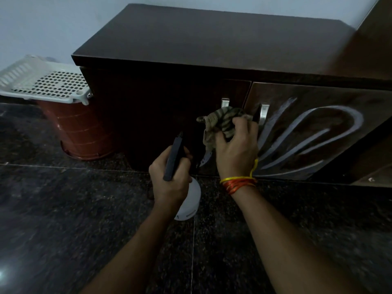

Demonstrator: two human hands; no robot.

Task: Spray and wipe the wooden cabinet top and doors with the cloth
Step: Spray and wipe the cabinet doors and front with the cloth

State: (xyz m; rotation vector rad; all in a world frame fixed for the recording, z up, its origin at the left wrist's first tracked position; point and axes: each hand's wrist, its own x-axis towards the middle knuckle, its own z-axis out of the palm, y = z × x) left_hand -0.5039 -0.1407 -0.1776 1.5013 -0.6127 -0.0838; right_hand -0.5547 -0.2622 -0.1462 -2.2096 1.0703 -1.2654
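The fingers (pixel 226 134) of the right hand (pixel 236 151) curl tightly round one bunched, striped cloth (pixel 220 122), while those of the left hand (pixel 169 179) wrap the neck of one spray bottle (pixel 191 200), its white body hanging below the palm and its dark spray head (pixel 175 158) rising above the knuckles, pointed toward the cabinet (pixel 191 66). There is one dark wooden cabinet, with one flat top and two doors in view, each carrying one metal handle, so two handles in all. The cloth is pressed against the cabinet front right at the seam between the doors, just below the left door's handle (pixel 225 102) and touching or just beside the right door's handle (pixel 264 112); most of it bulges out above the right fingers, with a corner hanging down beside the thumb. The bottle is held just in front of the left door (pixel 159 115), lower than the cloth, apart from the wood. The right door (pixel 318 132) bears pale curved inlay lines, which lie just right of the gripping hand. Several red and yellow threads (pixel 237 183) circle the right wrist. Left of the cabinet stands one reddish-brown bucket (pixel 80 132) with one white perforated tray (pixel 46 81) lying across it. Below the cabinet spreads the dark speckled stone floor (pixel 63 219).
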